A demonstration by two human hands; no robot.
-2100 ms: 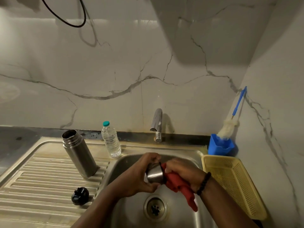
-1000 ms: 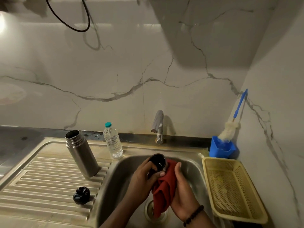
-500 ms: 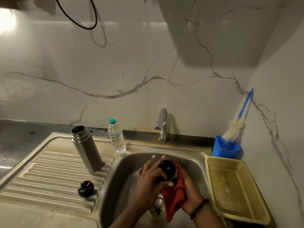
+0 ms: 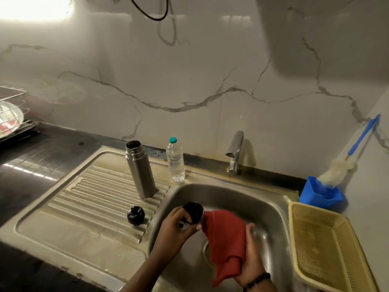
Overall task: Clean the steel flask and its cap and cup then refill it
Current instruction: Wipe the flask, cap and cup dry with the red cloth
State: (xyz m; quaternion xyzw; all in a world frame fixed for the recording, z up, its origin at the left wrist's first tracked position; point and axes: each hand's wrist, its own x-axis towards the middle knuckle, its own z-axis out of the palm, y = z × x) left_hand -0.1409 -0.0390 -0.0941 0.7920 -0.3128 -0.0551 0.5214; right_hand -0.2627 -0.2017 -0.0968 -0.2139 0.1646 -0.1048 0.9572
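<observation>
Cup [image 4: 193, 212]: steel, dark inside, held over the sink [image 4: 227, 192] with its mouth turned up toward the camera; left hand [image 4: 174, 230] grips it, fingers curled round its body.
Cloth [image 4: 226, 239]: red, one corner touching the cup's right side, the rest draped down over the right hand [image 4: 251, 256]; that hand holds it from below, palm up, fingers loosely wrapped under the fabric. Dark bead band at the right wrist.
Flask [image 4: 140, 169]: steel, upright, uncapped, on the ribbed drainboard [image 4: 94, 199] left of the sink.
Cap [image 4: 136, 215]: black, on the drainboard, near side of the flask, apart from it.
Bottle [image 4: 175, 160]: clear plastic, teal lid, upright just right of the flask, at the far rim of the sink.
Tap [image 4: 235, 150]: behind the sink, at the wall.
Basket [image 4: 328, 247]: yellow plastic, right of the sink.
Brush [image 4: 347, 159]: blue handle, pale head, standing in a blue holder [image 4: 320, 193] far right, leaning on the wall.
Rack [image 4: 12, 114]: wire, far left on the table, with a plate in it.
</observation>
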